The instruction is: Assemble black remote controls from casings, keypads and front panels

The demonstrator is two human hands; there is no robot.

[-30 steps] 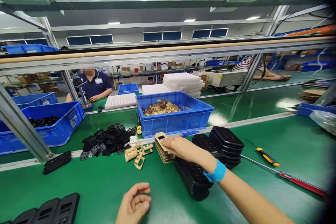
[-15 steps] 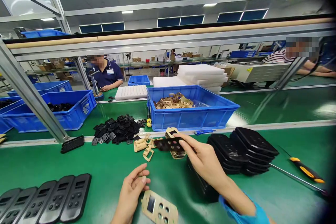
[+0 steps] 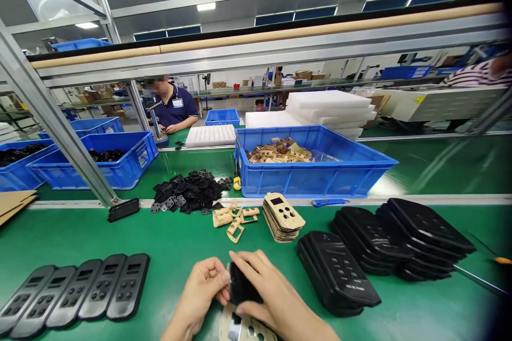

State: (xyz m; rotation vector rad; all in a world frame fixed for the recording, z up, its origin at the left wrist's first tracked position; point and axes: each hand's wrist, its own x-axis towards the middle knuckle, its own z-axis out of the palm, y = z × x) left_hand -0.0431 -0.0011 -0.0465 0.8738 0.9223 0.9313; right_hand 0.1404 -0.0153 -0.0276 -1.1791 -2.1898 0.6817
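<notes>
My left hand (image 3: 199,290) and my right hand (image 3: 267,297) meet at the near edge of the green table, both closed on a thin black keypad sheet (image 3: 241,285). Right under them lies a tan backing sheet (image 3: 245,329) with cut-out holes. Behind, a stack of tan backing sheets (image 3: 282,217) rests on the table. To the right lie overlapping rows of black remote panels (image 3: 338,270), and a second row of panels (image 3: 416,236) sits further right. At the left, several finished dark remote fronts (image 3: 80,293) lie side by side.
A blue bin (image 3: 316,170) with tan scraps stands behind the stack. Loose black pieces (image 3: 188,192) and tan offcuts (image 3: 232,218) lie at centre. More blue bins (image 3: 100,165) stand left. A co-worker (image 3: 172,106) sits across the belt. A screwdriver (image 3: 488,272) lies far right.
My right hand lifted a black keypad sheet off the tan stack and brought it down to my left hand, which now also grips it. The view has tilted down.
</notes>
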